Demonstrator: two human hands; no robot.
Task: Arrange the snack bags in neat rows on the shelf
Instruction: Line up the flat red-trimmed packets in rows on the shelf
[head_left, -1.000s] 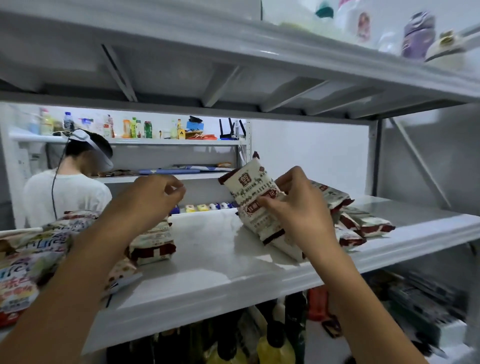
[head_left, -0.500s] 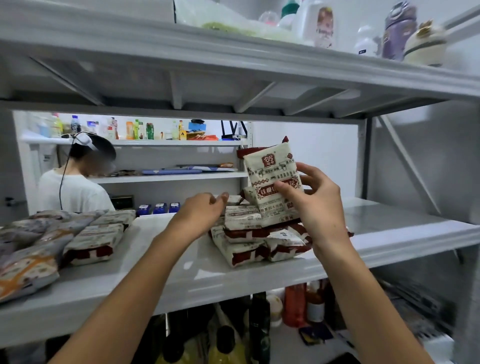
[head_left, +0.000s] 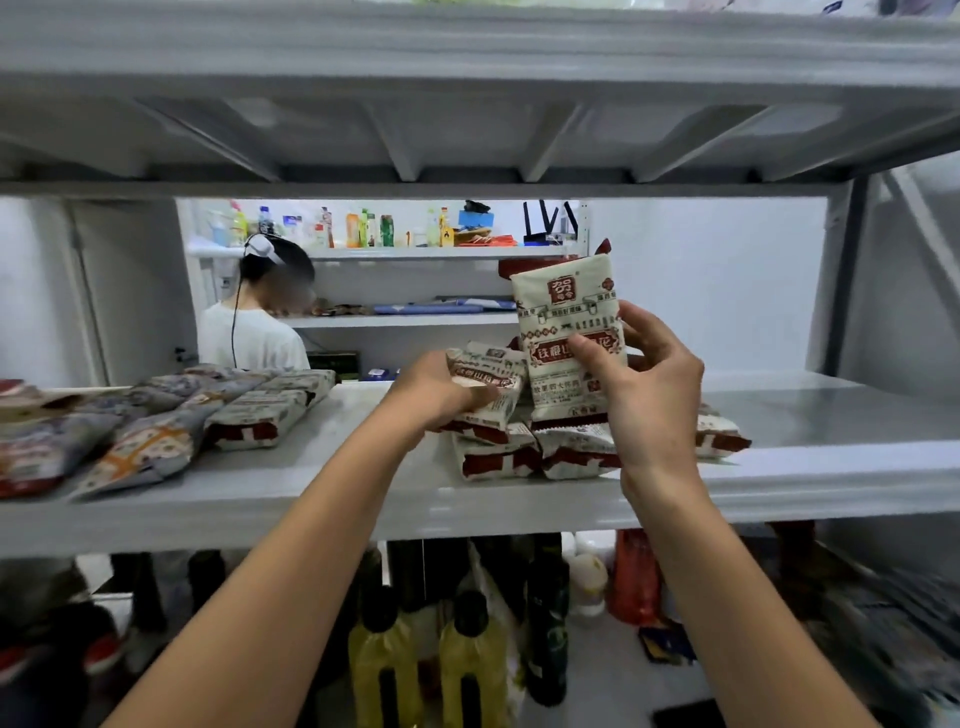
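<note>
Snack bags (head_left: 519, 457) on shelf (head_left: 311, 499)
Right hand (head_left: 649, 395) pinches upright bag (head_left: 563, 312); left hand (head_left: 441, 395), at nine o'clock, seemingly grips tilted bag (head_left: 488, 371).

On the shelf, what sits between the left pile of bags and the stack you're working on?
Nothing lies there: bare shelf separates the left pile from the stack in the head view; only the left hand reaches across it.

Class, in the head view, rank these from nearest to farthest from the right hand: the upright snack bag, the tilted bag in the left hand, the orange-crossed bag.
1. The upright snack bag: held in the right hand itself.
2. The tilted bag: just to the left, gripped by the left hand.
3. The orange-crossed bag: lying far left on the shelf.
</note>
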